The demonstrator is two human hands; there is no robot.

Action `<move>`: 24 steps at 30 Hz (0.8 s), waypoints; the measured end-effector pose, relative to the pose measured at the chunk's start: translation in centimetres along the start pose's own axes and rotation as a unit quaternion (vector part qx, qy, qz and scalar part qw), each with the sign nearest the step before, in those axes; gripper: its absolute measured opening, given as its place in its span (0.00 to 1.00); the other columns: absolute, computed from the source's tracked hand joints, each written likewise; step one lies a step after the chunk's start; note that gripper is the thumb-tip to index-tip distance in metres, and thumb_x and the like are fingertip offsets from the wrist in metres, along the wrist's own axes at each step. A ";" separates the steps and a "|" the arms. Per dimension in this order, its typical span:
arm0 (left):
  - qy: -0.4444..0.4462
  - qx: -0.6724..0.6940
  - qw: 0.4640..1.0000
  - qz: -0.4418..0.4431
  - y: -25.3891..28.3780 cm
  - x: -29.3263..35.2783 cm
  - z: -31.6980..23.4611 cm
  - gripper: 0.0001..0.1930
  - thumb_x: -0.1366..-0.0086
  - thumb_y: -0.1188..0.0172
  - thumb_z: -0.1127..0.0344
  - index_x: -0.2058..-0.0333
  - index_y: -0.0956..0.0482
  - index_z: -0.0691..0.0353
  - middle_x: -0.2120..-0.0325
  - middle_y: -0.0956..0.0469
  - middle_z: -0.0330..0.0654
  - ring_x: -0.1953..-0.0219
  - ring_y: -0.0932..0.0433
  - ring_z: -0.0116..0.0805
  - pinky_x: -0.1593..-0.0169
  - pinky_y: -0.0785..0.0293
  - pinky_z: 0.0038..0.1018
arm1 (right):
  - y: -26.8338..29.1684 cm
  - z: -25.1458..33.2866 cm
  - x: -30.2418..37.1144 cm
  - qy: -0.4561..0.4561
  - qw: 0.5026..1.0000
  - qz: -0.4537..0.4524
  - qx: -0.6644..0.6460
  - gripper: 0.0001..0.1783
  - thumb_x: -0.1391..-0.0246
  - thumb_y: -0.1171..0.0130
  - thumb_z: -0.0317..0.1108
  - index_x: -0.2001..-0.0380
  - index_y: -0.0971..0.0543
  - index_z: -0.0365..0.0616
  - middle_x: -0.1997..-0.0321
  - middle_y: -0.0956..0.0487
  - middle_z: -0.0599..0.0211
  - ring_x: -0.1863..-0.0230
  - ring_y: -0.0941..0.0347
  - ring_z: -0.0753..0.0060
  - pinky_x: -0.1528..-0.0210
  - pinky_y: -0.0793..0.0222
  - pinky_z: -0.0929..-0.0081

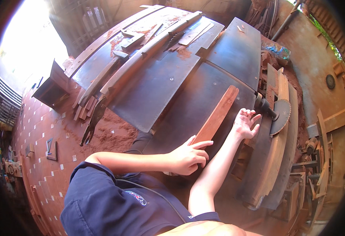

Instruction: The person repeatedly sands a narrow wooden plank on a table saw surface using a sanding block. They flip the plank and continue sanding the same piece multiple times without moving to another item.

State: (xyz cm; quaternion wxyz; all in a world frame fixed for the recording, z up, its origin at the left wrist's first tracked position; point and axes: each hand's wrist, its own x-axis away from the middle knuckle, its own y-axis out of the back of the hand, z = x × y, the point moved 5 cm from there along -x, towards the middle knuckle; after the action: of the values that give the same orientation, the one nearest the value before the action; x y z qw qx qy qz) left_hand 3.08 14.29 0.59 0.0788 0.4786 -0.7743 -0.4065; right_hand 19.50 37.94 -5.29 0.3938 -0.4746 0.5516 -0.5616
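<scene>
A long reddish wooden strip (219, 114) lies flat on the dark metal machine table (168, 84). My left hand (188, 157) grips its near end, thumb and forefinger along the wood. My right hand (246, 122) is flat on the table to the right of the strip, fingers spread, holding nothing. It lies close to a shaft (265, 107) that carries a toothed circular saw blade (280, 116) at the table's right edge.
Long wooden fences and offcuts (141, 51) lie across the far part of the table. Red sawdust covers the tiled floor (113, 131) at left. Curved wooden boards (274, 157) and scrap pieces stand at right. A dark box (54, 84) sits at left.
</scene>
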 end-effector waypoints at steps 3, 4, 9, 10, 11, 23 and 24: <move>0.002 -0.016 1.000 0.010 0.2 -1.6 1.1 0.10 0.49 0.43 0.79 0.72 0.19 0.55 0.54 0.22 0.34 0.26 0.48 0.42 0.36 0.49 0.71 | -0.4 -0.2 0.3 0.003 1.000 -0.005 0.000 0.26 0.42 0.53 0.51 0.48 0.27 0.45 0.61 0.30 0.52 0.65 0.36 0.58 0.60 0.39 0.58; -0.001 -0.020 1.000 0.015 0.3 -2.0 1.4 0.10 0.49 0.43 0.79 0.72 0.19 0.55 0.54 0.22 0.35 0.26 0.48 0.42 0.36 0.49 0.71 | -0.5 -0.2 0.4 0.009 1.000 -0.012 -0.003 0.26 0.43 0.53 0.50 0.48 0.27 0.45 0.61 0.30 0.52 0.66 0.36 0.58 0.61 0.39 0.58; -0.014 -0.037 0.999 0.028 1.7 -5.6 4.4 0.10 0.49 0.45 0.79 0.72 0.19 0.55 0.55 0.21 0.36 0.27 0.45 0.42 0.36 0.48 0.69 | -0.5 -0.1 0.3 0.008 1.000 -0.020 -0.008 0.26 0.42 0.53 0.51 0.47 0.27 0.46 0.62 0.29 0.53 0.66 0.36 0.59 0.62 0.39 0.59; -0.015 -0.033 0.999 0.006 2.3 -6.6 5.5 0.08 0.48 0.46 0.77 0.74 0.21 0.57 0.56 0.20 0.36 0.28 0.43 0.41 0.35 0.50 0.71 | -0.6 -0.4 0.4 0.004 1.000 -0.023 -0.010 0.26 0.42 0.53 0.51 0.47 0.27 0.46 0.62 0.29 0.53 0.67 0.37 0.60 0.62 0.39 0.59; -0.015 -0.043 0.999 0.001 2.6 -7.8 6.8 0.08 0.48 0.46 0.77 0.73 0.20 0.56 0.53 0.20 0.35 0.28 0.43 0.40 0.34 0.49 0.70 | -0.5 -0.5 0.3 0.005 1.000 -0.022 -0.006 0.26 0.42 0.53 0.51 0.47 0.27 0.46 0.62 0.29 0.54 0.67 0.37 0.60 0.62 0.39 0.59; -0.026 -0.055 0.998 0.018 3.3 -12.0 9.5 0.08 0.51 0.44 0.77 0.75 0.18 0.58 0.53 0.19 0.38 0.28 0.44 0.47 0.32 0.44 0.49 | 0.2 -1.7 0.5 -0.021 1.000 -0.015 0.009 0.25 0.46 0.48 0.48 0.48 0.25 0.45 0.61 0.28 0.57 0.65 0.35 0.61 0.59 0.38 0.61; -0.029 -0.055 0.998 0.013 3.4 -12.2 9.7 0.08 0.51 0.44 0.77 0.75 0.18 0.58 0.54 0.19 0.39 0.28 0.43 0.47 0.32 0.44 0.49 | 0.1 -1.9 0.5 -0.028 1.000 -0.007 0.000 0.25 0.45 0.48 0.48 0.49 0.25 0.45 0.61 0.28 0.57 0.65 0.35 0.61 0.59 0.38 0.61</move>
State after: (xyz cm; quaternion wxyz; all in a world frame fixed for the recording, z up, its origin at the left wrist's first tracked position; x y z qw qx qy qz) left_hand 2.25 30.23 -0.11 0.0873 0.4510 -0.7593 -0.4609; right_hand 17.55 37.92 -5.19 0.4053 -0.4942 0.5369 -0.5506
